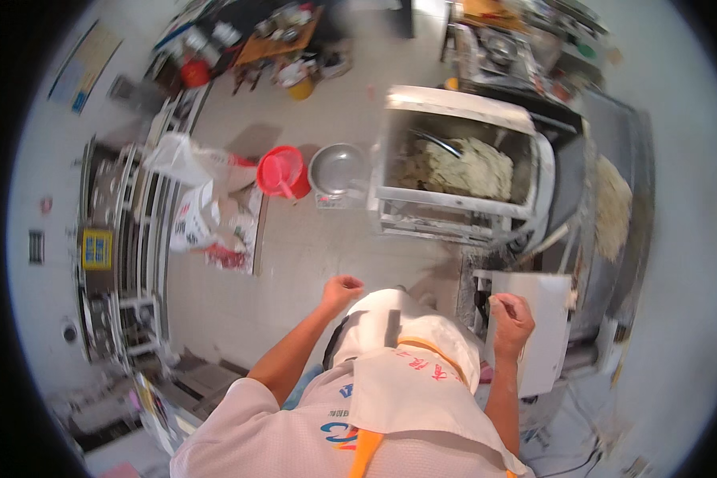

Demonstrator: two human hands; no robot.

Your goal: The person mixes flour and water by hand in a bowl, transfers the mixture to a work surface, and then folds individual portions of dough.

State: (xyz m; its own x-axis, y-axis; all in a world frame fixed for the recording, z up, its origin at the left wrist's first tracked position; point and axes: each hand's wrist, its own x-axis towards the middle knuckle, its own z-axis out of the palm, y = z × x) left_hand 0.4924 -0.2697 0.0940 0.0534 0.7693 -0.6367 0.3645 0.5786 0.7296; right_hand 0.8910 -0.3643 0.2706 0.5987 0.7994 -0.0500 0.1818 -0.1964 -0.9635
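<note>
In front of my waist on the left, my left hand (342, 293) is raised with loosely bent fingers and nothing visible in it. My right hand (512, 323) is held out to the right, its fingers curled in and no object showing. Below the right hand, and apart from it as far as I can tell, is a white panel (543, 334) beside the machine. Ahead on the right stands a metal dough mixer (458, 99); its open tub holds a mass of pale, rough dough (474, 167) around a curved metal mixing arm (438, 143).
A red bucket (268, 182) with a pink scoop and a round metal bowl (336, 169) on a scale stand on the floor ahead. White sacks (203, 213) sit left near a rack (139, 231). Pale dough (613, 209) lies on the machine at the right.
</note>
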